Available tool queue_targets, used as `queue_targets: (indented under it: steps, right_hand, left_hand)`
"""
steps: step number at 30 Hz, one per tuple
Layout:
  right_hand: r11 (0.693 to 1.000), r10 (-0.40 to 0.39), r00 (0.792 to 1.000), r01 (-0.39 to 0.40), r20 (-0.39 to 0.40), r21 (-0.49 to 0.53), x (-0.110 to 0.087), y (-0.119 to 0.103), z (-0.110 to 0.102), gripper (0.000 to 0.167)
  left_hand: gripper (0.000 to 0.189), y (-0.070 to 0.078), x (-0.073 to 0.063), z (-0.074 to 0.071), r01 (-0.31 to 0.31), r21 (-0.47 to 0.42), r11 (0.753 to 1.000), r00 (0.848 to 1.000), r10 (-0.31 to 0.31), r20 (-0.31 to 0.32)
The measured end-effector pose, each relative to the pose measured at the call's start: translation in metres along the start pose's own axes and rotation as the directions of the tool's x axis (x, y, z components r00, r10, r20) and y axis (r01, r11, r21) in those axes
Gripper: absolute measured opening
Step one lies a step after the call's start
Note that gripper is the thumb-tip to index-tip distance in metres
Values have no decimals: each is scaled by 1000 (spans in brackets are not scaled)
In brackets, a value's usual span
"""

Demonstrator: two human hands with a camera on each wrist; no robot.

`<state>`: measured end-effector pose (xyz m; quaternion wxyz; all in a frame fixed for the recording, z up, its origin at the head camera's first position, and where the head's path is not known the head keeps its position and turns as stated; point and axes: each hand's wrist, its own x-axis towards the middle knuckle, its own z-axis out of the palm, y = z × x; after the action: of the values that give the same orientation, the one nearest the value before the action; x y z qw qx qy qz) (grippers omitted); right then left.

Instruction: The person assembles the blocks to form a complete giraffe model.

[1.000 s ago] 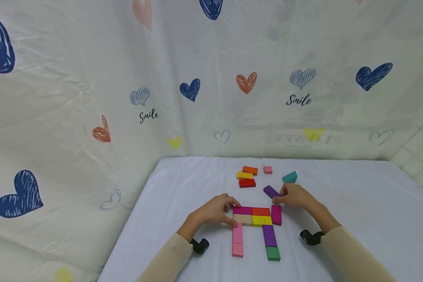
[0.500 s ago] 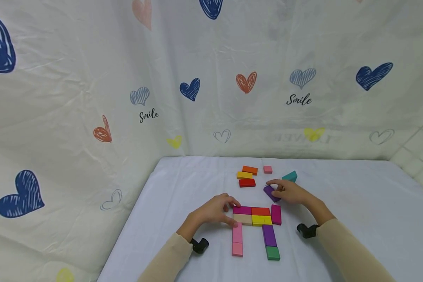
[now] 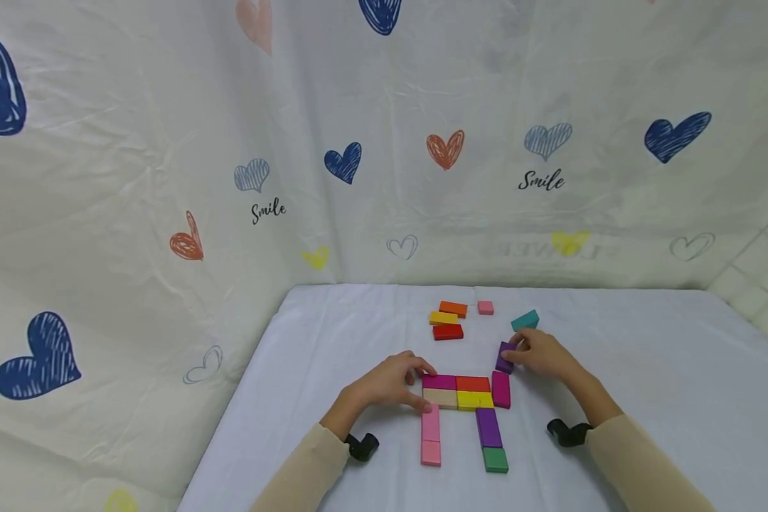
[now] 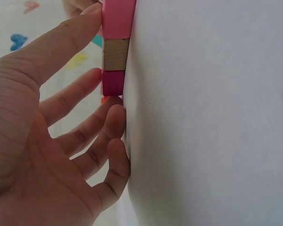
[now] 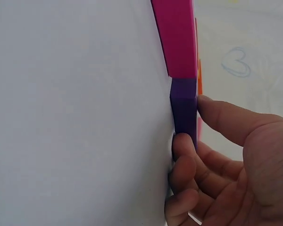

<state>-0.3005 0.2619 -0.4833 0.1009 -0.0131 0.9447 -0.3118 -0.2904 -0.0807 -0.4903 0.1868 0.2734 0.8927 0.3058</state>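
My right hand pinches a purple wooden block between thumb and fingers. In the right wrist view that purple block meets the end of an upright magenta block. My left hand spans the left end of a flat block figure, fingers relaxed. Its thumb is on a pink block and its index fingertip on a magenta block, with a plain wood block between. A red block and a yellow block complete the two-row middle.
Below the middle, two pink blocks make one leg, a purple block and a green block the other. Farther back lie orange, yellow-orange, red, small pink and teal blocks on white cloth.
The purple block has turned from a slant to nearly upright and shifted right, to the far end of the magenta block. My right hand moved right with it; my left hand stayed still.
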Motion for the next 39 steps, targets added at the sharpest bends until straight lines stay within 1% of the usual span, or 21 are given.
queue_targets:
  steps: [6,14,25,34,39]
  right_hand:
    - [998,59,998,-58,-22,38,-4,-2,4,49]
    - [995,83,996,-81,-23,57,-5,-5,7,51]
    - [997,74,997,-73,-24,40,-11,-9,6,50]
    - [997,68,998,-67,-18,42,-9,-7,6,50]
    - [998,56,998,-55,-27,32,-7,-10,0,51]
  left_hand:
    - [53,-1,-2,-1,-15,1,1000,1000,15,-8]
    - [53,-2,-2,0,-29,-7,1000,999,29,-14]
    - [53,2,-3,-1,-30,-14,999,1000,30,-8]
    - [53,0,-3,-1,-26,-16,1000,1000,25,-10]
    - [53,0,-2,-1,-27,-14,1000,1000,27,-9]
